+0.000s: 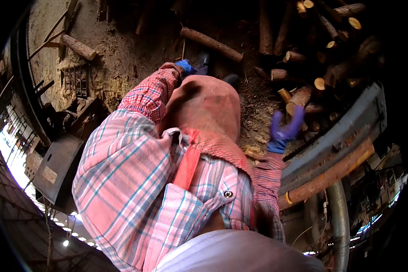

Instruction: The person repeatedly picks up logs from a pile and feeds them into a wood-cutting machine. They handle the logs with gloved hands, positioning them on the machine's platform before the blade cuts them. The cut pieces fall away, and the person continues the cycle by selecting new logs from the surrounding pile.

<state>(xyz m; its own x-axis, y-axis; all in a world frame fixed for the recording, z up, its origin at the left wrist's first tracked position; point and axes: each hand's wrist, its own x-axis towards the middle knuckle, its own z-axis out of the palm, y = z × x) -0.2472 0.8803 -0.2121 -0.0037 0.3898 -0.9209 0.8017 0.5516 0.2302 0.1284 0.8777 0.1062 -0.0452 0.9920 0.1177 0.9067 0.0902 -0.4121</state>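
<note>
My left hand (185, 67), in a blue glove, reaches ahead beyond the red apron (206, 104). Its fingers look closed, but what they hold cannot be made out; a thin pale stick (183, 48) shows right at the glove. A long barked log (211, 44) lies on the ground just past that hand. Out to the right, my right hand (285, 130), in a purple-blue glove, is open with thumb and fingers apart and nothing in it. Beside it are a short cut log (299, 99) and a long grey metal trough (333, 133).
Several cut logs (319, 83) are heaped at the far right. A rusty rail (330, 173) runs along the trough, above a thick pipe (338, 222). On the left stand a dark metal box (58, 168) and a grate (75, 80); another log (78, 47) lies beyond. My boots (204, 58) are on dirt ground.
</note>
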